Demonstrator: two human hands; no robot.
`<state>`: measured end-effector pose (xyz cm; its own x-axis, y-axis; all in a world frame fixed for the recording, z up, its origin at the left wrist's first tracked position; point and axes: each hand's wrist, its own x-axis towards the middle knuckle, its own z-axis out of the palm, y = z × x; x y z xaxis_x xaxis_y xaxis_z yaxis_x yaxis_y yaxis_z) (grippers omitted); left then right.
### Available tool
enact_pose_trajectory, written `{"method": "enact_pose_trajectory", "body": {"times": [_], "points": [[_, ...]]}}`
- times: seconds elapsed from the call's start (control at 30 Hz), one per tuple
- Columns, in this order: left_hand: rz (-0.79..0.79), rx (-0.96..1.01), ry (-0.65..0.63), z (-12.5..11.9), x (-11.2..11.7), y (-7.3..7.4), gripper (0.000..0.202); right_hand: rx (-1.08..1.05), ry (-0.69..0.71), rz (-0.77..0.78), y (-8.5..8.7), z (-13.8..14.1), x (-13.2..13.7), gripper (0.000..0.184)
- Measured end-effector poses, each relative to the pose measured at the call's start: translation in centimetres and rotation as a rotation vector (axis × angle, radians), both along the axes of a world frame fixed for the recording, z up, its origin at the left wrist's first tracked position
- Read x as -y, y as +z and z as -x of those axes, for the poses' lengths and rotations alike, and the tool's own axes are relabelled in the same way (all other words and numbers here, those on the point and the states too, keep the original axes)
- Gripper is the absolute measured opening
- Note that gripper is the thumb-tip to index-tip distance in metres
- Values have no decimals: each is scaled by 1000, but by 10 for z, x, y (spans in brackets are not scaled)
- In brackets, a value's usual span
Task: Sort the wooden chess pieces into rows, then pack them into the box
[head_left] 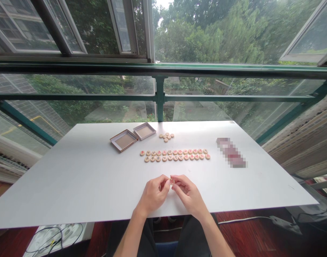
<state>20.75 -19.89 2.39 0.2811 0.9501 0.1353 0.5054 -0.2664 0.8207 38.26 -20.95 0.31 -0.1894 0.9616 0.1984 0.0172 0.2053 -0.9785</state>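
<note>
Between my two hands, just above the near part of the white table, is a round wooden Chinese chess piece [172, 181] with a red character facing up. My left hand [156, 192] pinches its left side with thumb and forefinger. From the right, the fingertips of my right hand [189, 194] grip it too. Beyond the hands lie two rows of Chinese chess pieces [175, 157], marked in red or black. Farther back sits a small loose cluster of pieces [166, 136], their markings not readable.
Two shallow open box halves, a brown-edged one [124, 140] and a paler one [144, 131], lie at the back left. A blurred reddish item [231, 152] is on the right. Behind the table [80, 178] runs a green railing [160, 98] before windows.
</note>
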Motion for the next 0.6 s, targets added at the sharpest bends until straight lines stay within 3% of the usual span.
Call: {"method": "enact_pose_trajectory", "body": {"times": [0.4, 0.6], "points": [[-10, 3, 39, -2, -1, -3, 30, -1, 11, -12, 1, 0, 0, 24], [2, -12, 31, -2, 1, 6, 33, -4, -23, 8, -2, -1, -1, 25]]}}
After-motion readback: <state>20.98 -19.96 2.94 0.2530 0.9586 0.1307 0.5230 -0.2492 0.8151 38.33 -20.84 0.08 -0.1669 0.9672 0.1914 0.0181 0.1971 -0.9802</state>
